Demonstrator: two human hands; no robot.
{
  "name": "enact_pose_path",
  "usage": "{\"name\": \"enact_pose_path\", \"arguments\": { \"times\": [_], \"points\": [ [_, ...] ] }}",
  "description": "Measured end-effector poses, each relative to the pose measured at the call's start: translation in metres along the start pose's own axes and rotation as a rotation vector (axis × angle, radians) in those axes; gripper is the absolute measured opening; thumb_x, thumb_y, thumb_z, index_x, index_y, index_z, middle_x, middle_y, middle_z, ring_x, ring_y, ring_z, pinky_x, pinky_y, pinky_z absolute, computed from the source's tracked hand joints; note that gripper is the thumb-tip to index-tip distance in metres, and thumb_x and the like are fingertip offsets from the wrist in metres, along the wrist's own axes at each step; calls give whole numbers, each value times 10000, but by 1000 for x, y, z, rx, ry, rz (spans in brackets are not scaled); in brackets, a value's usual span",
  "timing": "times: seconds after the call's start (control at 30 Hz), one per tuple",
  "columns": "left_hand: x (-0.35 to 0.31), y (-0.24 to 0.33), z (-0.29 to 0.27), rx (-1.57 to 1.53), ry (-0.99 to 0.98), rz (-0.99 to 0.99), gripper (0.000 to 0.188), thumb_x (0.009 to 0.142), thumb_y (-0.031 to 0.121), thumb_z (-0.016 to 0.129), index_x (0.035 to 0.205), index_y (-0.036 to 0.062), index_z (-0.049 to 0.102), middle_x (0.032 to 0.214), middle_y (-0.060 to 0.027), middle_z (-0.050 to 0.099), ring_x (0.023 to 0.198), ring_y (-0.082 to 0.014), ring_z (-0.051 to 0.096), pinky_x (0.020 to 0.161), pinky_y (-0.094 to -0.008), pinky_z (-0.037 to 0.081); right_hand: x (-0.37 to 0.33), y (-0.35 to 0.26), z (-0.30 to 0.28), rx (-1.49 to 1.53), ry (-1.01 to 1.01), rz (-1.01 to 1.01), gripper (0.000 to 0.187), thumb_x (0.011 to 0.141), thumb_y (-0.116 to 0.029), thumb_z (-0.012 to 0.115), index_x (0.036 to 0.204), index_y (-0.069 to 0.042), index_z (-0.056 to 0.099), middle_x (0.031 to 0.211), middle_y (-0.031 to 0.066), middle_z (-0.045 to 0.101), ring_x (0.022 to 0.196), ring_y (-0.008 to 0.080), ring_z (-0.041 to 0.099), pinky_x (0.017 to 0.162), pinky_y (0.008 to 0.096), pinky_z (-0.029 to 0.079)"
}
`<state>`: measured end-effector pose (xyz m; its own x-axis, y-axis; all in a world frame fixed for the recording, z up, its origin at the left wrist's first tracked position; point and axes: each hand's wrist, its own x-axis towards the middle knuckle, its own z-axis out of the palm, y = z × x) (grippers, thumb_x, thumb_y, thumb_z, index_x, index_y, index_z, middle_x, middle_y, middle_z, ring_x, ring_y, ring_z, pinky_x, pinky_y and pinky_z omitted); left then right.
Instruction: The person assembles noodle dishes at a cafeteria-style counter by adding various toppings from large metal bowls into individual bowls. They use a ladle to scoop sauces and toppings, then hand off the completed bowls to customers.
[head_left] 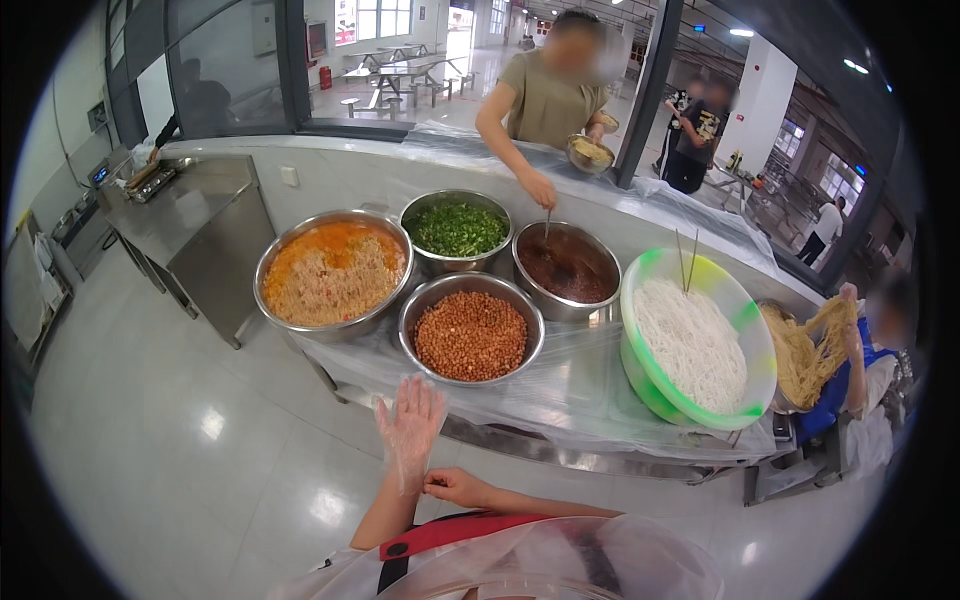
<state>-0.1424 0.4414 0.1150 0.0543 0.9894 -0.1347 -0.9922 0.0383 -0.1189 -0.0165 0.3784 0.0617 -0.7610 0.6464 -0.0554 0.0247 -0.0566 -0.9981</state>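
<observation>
My left hand [409,425] wears a clear plastic glove [408,462] and is raised with its fingers stretched out, holding nothing. At the left wrist, my bare right hand [458,488] has its fingers closed, pinching the glove's cuff. Just beyond the left hand stands a steel basin of peanuts [471,336]. Around it are a basin of orange, oily minced food [335,275], a pot of chopped greens [458,229] and a pot of dark brown sauce [568,270]. To the right, a tilted green-and-white plastic basin holds white noodles [690,345], with chopsticks [688,262] standing in them.
Across the counter ledge [390,150], a person [555,95] holds a bowl [590,153] and reaches a spoon into the sauce. At far right, a co-worker [868,360] lifts yellow noodles [815,350]. Plastic film [580,365] covers the table. A steel bench [190,215] stands left.
</observation>
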Motion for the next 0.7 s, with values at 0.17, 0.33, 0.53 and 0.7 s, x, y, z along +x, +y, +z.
{"name": "enact_pose_path", "arguments": {
  "times": [0.17,0.33,0.53,0.7],
  "points": [
    [17,-11,3,37,-59,10,624,830,478,559,1270,51,442,1333,-105,453,1201,-227,447,1047,-429,310,0,-4,-32,147,-103,186,172,896,-193,550,933,-28,582,799,3,565,719,77,482,629,230,408],
    [36,-35,19,-106,-124,-88,684,807,510,568,1297,61,405,1376,-112,399,1197,-228,445,971,-386,399,-1,1,-80,263,127,15,325,897,-203,548,1181,-49,512,986,20,570,749,79,497,635,220,418],
    [31,-90,40,-62,-142,-309,746,803,559,536,1391,155,319,1420,-35,355,1034,-190,517,828,-367,468,-7,-29,-138,652,259,-226,470,918,-132,495,1351,-33,342,1270,59,455,1098,122,451,847,254,388],
    [43,-127,47,46,-261,-212,758,815,572,505,1415,170,272,1463,-45,271,1135,-220,447,902,-382,406,-19,-27,-155,597,180,-225,469,913,-137,502,1343,-40,343,1260,49,460,1128,141,446,936,305,371]
  ]
}}
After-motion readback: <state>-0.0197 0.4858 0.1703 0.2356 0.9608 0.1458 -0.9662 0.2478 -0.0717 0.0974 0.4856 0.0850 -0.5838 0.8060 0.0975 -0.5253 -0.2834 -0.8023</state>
